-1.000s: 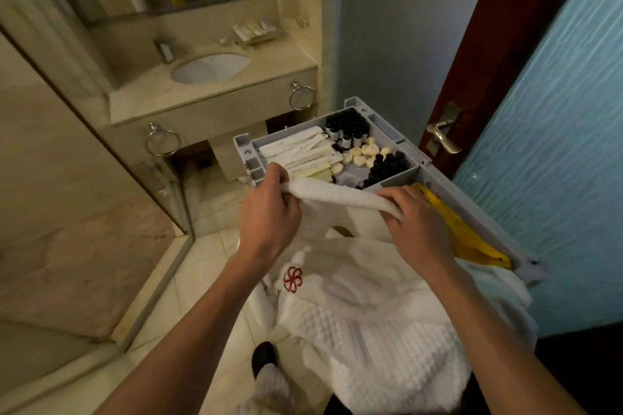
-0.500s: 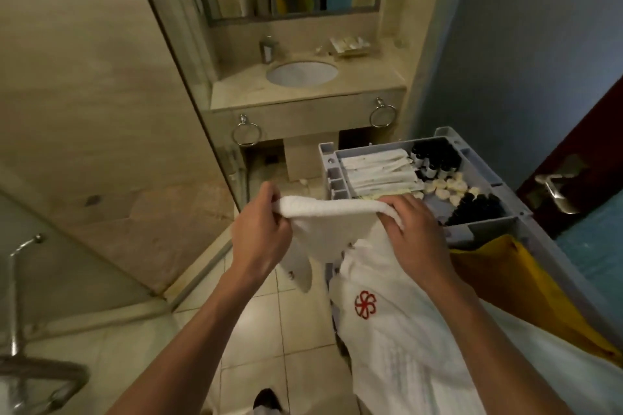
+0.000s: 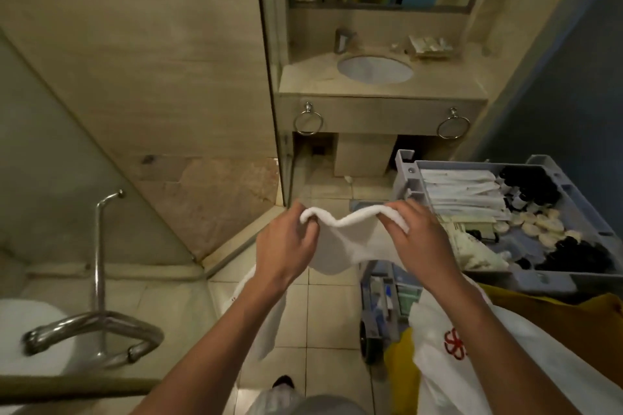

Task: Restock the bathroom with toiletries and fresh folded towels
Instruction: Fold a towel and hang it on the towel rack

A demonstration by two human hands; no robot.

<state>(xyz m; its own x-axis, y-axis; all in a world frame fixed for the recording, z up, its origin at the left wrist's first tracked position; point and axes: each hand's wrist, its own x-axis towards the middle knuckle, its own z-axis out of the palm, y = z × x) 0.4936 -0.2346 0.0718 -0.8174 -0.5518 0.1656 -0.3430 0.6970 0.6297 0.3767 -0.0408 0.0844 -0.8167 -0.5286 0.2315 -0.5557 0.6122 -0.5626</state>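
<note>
Now my left grip and right grip each pinch the top edge of a white towel, fingers curled round it. It hangs over the floor, just left of the grey toiletry tray. A white robe under my right arm bears a red flower logo, with no writing I can read. The sink lies beyond.

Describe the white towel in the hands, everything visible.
The white towel looks like soft terry cloth, plain, with no mark showing. The left hand and right hand each pinch its top edge, which sags in a wave between them. The rest hangs loose below, in the air over the tiled floor, beside the grey tray.
</note>
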